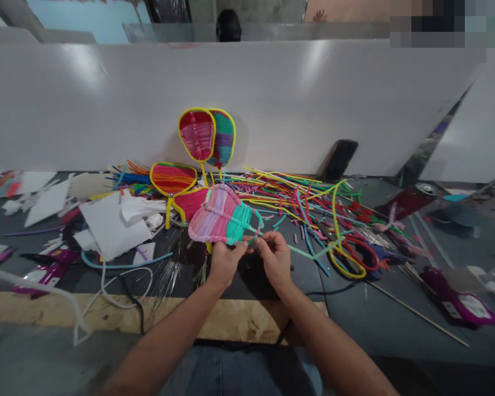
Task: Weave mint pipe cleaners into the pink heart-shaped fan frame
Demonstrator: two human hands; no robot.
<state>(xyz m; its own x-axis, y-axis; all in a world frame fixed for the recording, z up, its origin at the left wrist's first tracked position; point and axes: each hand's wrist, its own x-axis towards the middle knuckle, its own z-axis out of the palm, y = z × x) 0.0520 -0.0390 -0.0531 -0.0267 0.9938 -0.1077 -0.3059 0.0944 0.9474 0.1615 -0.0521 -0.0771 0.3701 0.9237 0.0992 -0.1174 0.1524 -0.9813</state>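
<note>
Pipe-cleaner panel (218,217) is pinched in the left hand (225,264); the right hand (276,258) grips a mint pipe cleaner (301,252).

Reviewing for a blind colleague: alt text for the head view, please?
A person's left hand holds the teal end of a striped paddle while the right hand pinches a mint strand. Behind, two yellow-rimmed paddles stand before a white panel, near scattered coloured strands.

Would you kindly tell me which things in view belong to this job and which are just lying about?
Apparently part of the job: pink-and-teal panel, in the left hand; green strand, in the right hand; loose coloured strands, probably supplies.

Apparently lying about: dark phone; red can; white paper.
</note>
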